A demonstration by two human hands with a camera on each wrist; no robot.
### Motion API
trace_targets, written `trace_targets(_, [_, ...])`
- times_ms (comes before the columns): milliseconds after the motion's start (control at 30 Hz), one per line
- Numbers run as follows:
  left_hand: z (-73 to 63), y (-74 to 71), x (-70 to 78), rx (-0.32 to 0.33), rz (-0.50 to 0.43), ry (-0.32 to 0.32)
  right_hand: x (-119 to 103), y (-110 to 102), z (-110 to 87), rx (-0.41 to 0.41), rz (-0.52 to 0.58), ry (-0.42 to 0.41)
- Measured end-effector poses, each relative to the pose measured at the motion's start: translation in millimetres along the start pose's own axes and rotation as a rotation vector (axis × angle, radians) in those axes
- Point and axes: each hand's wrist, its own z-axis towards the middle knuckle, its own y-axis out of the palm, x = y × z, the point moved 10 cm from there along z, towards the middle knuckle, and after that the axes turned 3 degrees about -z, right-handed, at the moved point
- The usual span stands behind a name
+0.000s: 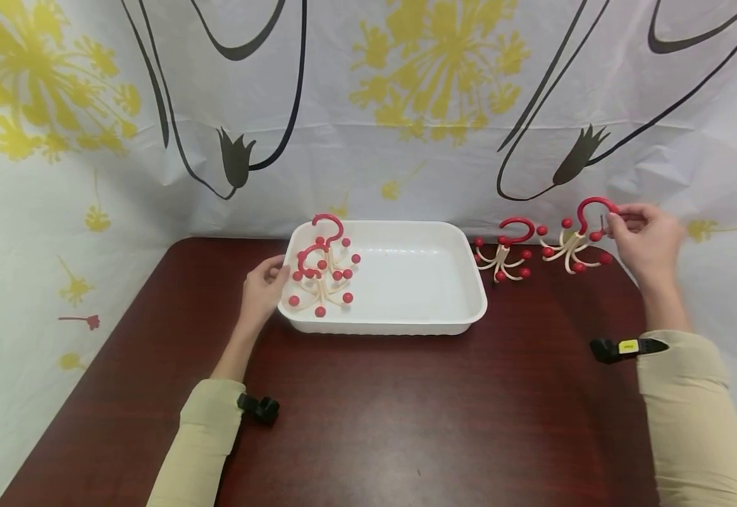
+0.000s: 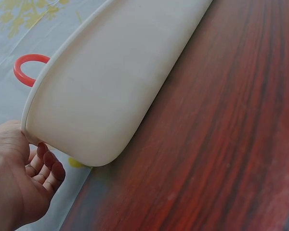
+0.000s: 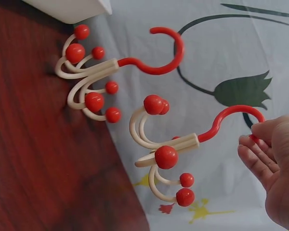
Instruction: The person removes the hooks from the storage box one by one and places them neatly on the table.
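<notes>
the multi-arm hanger (image 1: pixel 574 243) was at the right side of the head frame, over the far edge of the dark red-brown table (image 1: pixel 419 401), and the right hand (image 1: pixel 650 243) pinched it near the free end of its red hook (image 3: pixel 238 109). this hanger was probably light and made of stiff plastic, so it would hardly bend in the grip; its smooth surface could be a little slippery, and the thin curved arms (image 3: pixel 134 127) seemed the most fragile part, easy to tangle with those of another. the hook or the straight stem (image 3: pixel 185 143) looked the best place to take hold, because the arms spread outward below. as for its look, the stem and the arms were cream-coloured, the arms ended in round, glossy red balls (image 3: pixel 166 157), and the hook was of a similar red. a matching hanger (image 1: pixel 502 253) rested just left of it, beside the white rectangular tray (image 1: pixel 413 282) in the middle of the frame. inside the tray, at its left end, were a front hanger (image 1: pixel 320 286) and a back hanger (image 1: pixel 328 260), overlapping in the view. the left hand (image 1: pixel 262 289) gripped the tray's left rim, its fingers bent on the outer side.
</notes>
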Motion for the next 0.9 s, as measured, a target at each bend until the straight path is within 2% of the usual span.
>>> trace_targets(300, [0.0, 0.9, -1.4, -0.014, 0.003, -0.015, 22.8, 18.7, -5.8, -0.047, 0.009, 0.022])
trace_targets(633, [0.1, 1.2, -2.4, -0.012, 0.004, -0.011, 26.7, 28.8, -10.8, -0.066, -0.064, 0.037])
trace_targets(900, [0.6, 1.4, -1.8, -0.014, -0.014, 0.014, 33.1, 37.8, -12.8, -0.096, -0.055, 0.042])
